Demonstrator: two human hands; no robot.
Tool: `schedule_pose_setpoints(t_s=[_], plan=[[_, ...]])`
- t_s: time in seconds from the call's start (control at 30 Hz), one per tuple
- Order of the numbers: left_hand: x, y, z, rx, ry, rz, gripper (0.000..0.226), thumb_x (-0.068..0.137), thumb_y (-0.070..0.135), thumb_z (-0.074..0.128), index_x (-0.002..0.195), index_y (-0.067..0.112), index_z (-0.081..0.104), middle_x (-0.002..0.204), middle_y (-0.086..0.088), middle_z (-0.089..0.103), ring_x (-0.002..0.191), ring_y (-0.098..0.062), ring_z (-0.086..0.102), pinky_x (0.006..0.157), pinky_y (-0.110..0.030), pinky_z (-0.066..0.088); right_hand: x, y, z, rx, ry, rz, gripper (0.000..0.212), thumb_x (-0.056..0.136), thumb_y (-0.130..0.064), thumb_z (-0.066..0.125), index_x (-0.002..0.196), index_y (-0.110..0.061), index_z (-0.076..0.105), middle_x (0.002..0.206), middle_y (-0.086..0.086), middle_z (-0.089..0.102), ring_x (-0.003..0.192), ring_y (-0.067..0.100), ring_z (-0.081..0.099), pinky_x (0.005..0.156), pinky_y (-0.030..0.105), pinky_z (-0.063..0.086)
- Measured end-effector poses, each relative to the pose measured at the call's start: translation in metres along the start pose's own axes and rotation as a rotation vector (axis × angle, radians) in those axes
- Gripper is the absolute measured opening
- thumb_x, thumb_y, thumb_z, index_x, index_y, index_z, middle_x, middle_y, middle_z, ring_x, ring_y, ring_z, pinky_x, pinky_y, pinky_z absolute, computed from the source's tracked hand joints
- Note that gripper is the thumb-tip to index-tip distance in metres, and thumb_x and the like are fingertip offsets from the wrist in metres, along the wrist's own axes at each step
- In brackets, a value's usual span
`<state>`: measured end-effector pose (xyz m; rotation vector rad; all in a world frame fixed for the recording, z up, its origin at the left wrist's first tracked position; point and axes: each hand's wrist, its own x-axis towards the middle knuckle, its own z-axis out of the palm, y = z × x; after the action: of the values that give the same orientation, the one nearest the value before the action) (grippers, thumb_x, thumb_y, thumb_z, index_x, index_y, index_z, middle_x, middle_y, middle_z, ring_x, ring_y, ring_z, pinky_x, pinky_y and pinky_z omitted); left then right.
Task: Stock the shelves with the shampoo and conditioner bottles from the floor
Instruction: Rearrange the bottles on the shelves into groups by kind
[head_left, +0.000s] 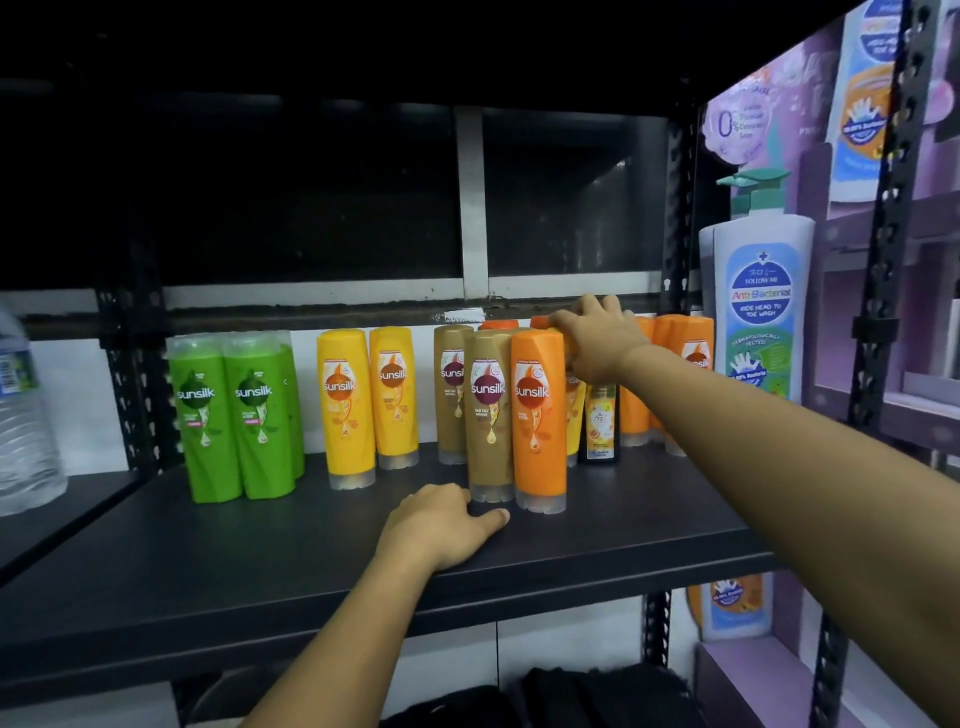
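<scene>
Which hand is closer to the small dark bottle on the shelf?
Right. The right hand grips an orange bottle just above the small dark bottle; the left hand rests on the shelf, farther forward-left.

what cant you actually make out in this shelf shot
- Head view: the right hand covers the bottle top it reaches, so its grip is unclear.
- Small dark bottle: label print too small.
- Water bottle: cut by the left edge.
- Floor stock: out of frame.

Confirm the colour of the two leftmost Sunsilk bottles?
Green, on the two leftmost plastic Sunsilk bottles; clearest in the head view.
</scene>
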<state>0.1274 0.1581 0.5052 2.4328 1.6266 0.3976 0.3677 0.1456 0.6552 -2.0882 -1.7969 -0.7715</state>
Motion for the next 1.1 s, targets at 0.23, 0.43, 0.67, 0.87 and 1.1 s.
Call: schedule_pose_setpoints(t_s=[0.23, 0.43, 0.67, 0.87, 1.1], plan=[[-0.005, 0.003, -0.003, 0.000, -0.005, -0.005, 0.069, 0.087, 0.076, 0.049, 0.133, 0.028, 0.063, 0.128, 0.000, 0.066, 0.110, -0.022, 0.064, 0.093, -0.043, 0.055, -0.028, 0.000, -0.018, 0.338, -0.083, 0.095, 0.065, 0.087, -0.031, 0.077, 0.142, -0.029, 0.042, 0.141, 0.006, 0.045, 0.121, 0.031, 0.052, 0.091, 0.040, 0.054], [-0.007, 0.003, -0.004, 0.019, -0.012, -0.005, 0.069, 0.089, 0.075, 0.047, 0.135, 0.027, 0.062, 0.130, 0.000, 0.066, 0.109, -0.020, 0.064, 0.093, -0.042, 0.055, -0.066, 0.013, -0.028, 0.819, 0.020, 0.225, 0.045, 0.094, -0.023, 0.070, 0.133, -0.038, 0.051, 0.119, 0.000, 0.060, 0.090, 0.021, 0.068, 0.064, 0.033, 0.062], [-0.009, 0.004, -0.003, 0.046, 0.010, 0.009, 0.063, 0.092, 0.074, 0.044, 0.129, 0.026, 0.064, 0.122, 0.001, 0.067, 0.103, -0.018, 0.064, 0.090, -0.041, 0.056, -0.100, 0.016, -0.018, 1.067, 0.096, 0.212, 0.069, 0.095, -0.029, 0.069, 0.150, -0.041, 0.030, 0.123, -0.012, 0.053, 0.108, 0.018, 0.063, 0.090, 0.044, 0.059], [-0.012, 0.005, -0.003, 0.065, 0.022, 0.027, 0.063, 0.095, 0.071, 0.042, 0.130, 0.024, 0.064, 0.125, -0.002, 0.067, 0.106, -0.020, 0.064, 0.091, -0.041, 0.055, -0.133, 0.013, 0.014, 1.032, -0.207, 0.239, 0.108, 0.086, -0.016, 0.079, 0.156, -0.040, 0.000, 0.135, -0.006, 0.048, 0.125, 0.023, 0.053, 0.107, 0.051, 0.047], [-0.016, 0.007, -0.006, 0.051, 0.017, 0.040, 0.063, 0.095, 0.069, 0.045, 0.132, 0.022, 0.064, 0.127, -0.003, 0.066, 0.107, -0.021, 0.064, 0.092, -0.042, 0.055, -0.169, -0.005, 0.032, 0.993, -0.160, 0.332, 0.069, 0.091, -0.025, 0.074, 0.149, -0.028, 0.035, 0.142, -0.002, 0.054, 0.132, 0.026, 0.054, 0.105, 0.049, 0.049]])
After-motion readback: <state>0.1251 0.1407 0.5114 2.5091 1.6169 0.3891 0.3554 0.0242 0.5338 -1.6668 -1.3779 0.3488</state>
